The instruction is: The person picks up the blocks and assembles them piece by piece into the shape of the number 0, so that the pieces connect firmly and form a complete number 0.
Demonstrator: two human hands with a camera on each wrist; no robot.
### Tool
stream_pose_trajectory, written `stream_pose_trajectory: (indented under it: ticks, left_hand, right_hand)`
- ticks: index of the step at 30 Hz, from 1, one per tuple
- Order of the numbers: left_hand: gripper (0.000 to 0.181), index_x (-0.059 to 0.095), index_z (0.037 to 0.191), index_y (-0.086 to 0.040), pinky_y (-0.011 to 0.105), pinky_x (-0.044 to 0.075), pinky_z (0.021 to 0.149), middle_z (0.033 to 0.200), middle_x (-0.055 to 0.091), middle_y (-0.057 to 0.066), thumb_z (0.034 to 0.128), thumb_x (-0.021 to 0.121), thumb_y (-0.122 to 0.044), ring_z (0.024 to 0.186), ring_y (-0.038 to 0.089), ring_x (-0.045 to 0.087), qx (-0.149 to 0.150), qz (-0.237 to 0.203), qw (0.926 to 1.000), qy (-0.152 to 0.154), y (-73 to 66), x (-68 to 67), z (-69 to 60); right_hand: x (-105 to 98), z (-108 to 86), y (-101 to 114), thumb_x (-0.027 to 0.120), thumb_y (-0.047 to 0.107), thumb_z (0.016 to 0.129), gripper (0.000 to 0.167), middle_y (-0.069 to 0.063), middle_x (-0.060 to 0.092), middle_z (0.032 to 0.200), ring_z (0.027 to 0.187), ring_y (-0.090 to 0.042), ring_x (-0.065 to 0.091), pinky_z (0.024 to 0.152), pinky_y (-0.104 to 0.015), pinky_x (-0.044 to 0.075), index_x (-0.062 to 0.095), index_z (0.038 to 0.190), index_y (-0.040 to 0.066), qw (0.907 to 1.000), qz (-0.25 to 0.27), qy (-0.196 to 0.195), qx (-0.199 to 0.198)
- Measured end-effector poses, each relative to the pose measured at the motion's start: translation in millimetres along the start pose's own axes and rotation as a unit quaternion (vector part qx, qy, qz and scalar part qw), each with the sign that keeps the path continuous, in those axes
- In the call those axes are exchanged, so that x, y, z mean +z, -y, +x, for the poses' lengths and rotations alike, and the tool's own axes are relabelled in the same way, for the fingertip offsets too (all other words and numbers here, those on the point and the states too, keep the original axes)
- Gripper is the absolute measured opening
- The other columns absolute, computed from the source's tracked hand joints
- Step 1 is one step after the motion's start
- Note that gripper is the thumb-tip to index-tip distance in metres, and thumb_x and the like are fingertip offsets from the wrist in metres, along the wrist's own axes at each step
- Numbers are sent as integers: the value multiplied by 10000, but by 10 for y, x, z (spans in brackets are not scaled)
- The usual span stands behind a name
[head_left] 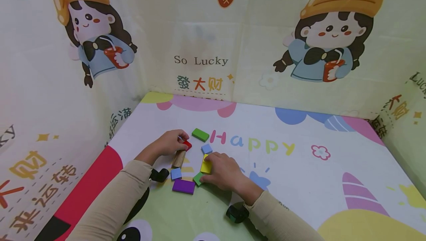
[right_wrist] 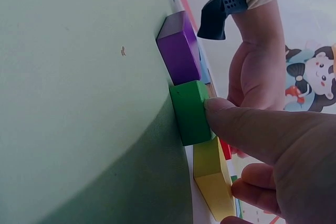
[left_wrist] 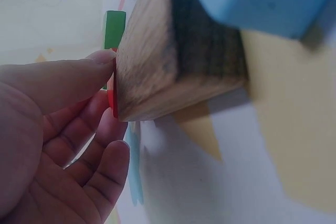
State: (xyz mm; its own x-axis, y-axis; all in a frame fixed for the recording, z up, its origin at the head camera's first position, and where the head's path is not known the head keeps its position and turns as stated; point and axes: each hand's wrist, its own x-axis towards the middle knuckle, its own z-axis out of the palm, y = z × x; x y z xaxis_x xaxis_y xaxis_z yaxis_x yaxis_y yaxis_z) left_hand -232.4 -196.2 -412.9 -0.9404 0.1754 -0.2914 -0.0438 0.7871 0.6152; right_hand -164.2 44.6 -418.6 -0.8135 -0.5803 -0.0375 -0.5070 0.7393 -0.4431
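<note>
My left hand [head_left: 168, 143] pinches a red block [head_left: 188, 145] between thumb and fingers, at the far end of a brown wooden block [head_left: 178, 159]. In the left wrist view the wooden block [left_wrist: 149, 61] hides most of the red one. My right hand [head_left: 224, 172] spans two blocks: its thumb touches a small green block [right_wrist: 190, 113], while its bent fingers rest against a yellow block [right_wrist: 214, 182]. Along with a purple block [head_left: 183, 186], two light-blue blocks [head_left: 176, 174] and a longer green block [head_left: 200, 134], these form a rough ring.
The blocks lie on a printed tabletop [head_left: 293, 174] with cartoon shapes and "Happy" lettering. Printed cloth [head_left: 199, 30] rises behind it and at both sides. Dark wrist cameras sit by the left cuff [head_left: 139, 170] and the right cuff [head_left: 261, 200].
</note>
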Motion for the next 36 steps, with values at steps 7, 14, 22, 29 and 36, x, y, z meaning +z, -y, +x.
stream_pose_trajectory:
  ticks: [7,14,22,29,36]
  left_hand:
    - [310,622,1207,-63,327,543,782,1046,620,88,922,721,-134,963,246,572,78,4,10000,-20,10,-5,-8]
    - [306,626,1199,-64,322,546,769,1046,620,85,917,728,-129,967,244,574,90,-71,9999,-44,14,4,-11]
    - [311,626,1200,-64,328,551,799,1065,626,93,915,728,-133,989,254,580,64,-76,9999,-29,13,-1,-15]
    - [314,620,1212,-63,346,554,813,1074,625,96,921,719,-126,986,256,582,71,-34,10000,-12,5,-8,-27]
    - [321,619,1213,-69,338,551,799,1078,621,104,915,721,-131,987,262,578,24,-100,9999,20,5,-10,-27]
  right_hand:
    - [0,0,4,804,452,805,590,-63,626,1240,1092,-235,560,869,-407,498,649,1251,97,10000,16,-20,22]
    - [-5,-3,8,803,453,805,601,-70,622,1261,1121,-248,558,893,-425,496,647,1260,93,10000,23,-4,35]
    - [-5,1,11,807,455,800,606,-69,623,1263,1117,-244,559,895,-420,499,648,1264,98,10000,26,18,77]
    - [-7,7,9,805,455,803,608,-69,617,1270,1125,-244,555,902,-424,496,643,1269,99,10000,38,37,81]
    - [2,12,7,807,455,803,606,-68,618,1264,1124,-245,555,900,-425,497,645,1265,99,9999,38,59,93]
